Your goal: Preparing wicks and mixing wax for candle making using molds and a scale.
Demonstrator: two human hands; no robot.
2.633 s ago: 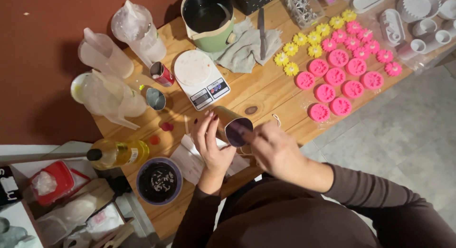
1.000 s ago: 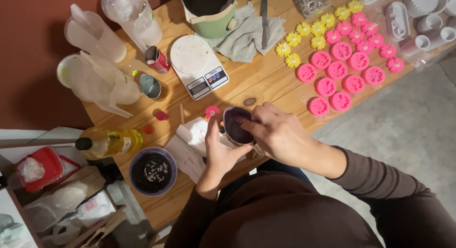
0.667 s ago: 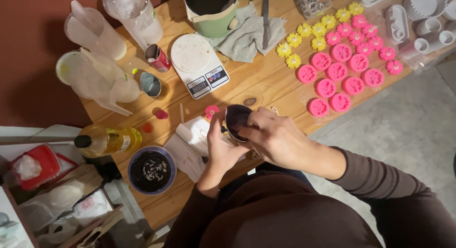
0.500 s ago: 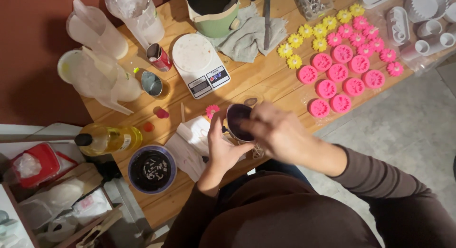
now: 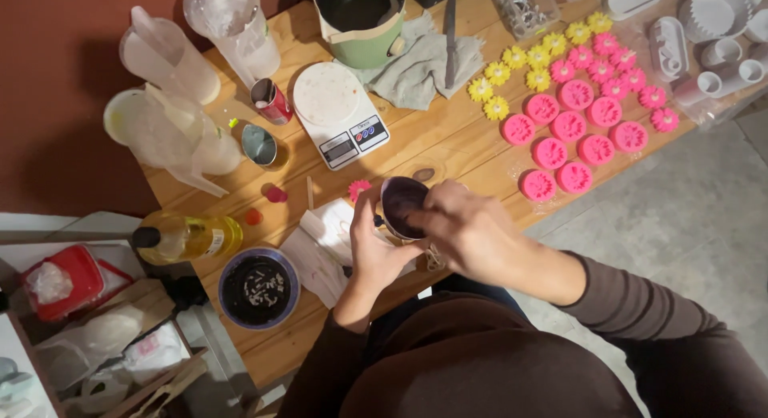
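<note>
Left hand (image 5: 376, 254) wrapped around small cup (image 5: 402, 207), thumb on near side, cup tilted, dark purple inside facing camera. Right hand (image 5: 472, 234) closed against cup's right rim, fingertips at the mouth; can't tell if pinching anything. Cup held just above table (image 5: 448, 146) near front edge, over white paper (image 5: 324, 246).

Left of paper: dark bowl (image 5: 258, 288) with pale bits inside, close to the front edge. Yellow bottle (image 5: 188, 238) lying on its side just beyond the bowl. Off table, lower left: red tub (image 5: 68, 278), bags, clutter.

Mid table: small pink flower (image 5: 358, 188) touching top of paper, wooden stick (image 5: 310, 192) beside it, two reddish blobs (image 5: 272, 196) further left. Scale (image 5: 340, 114) with round white plate behind those. Small metal cup (image 5: 258, 144) and red can (image 5: 272, 102) left of scale. Clear plastic jugs (image 5: 172, 106) at far left.

Right side: pink flower shapes (image 5: 576, 126) in rows, yellow flowers (image 5: 512, 70) behind and left of them.

Far edge: green pot (image 5: 358, 26), grey cloth (image 5: 420, 62) beside it with a knife (image 5: 450, 42) on top. White moulds (image 5: 704, 34) at far right corner.
</note>
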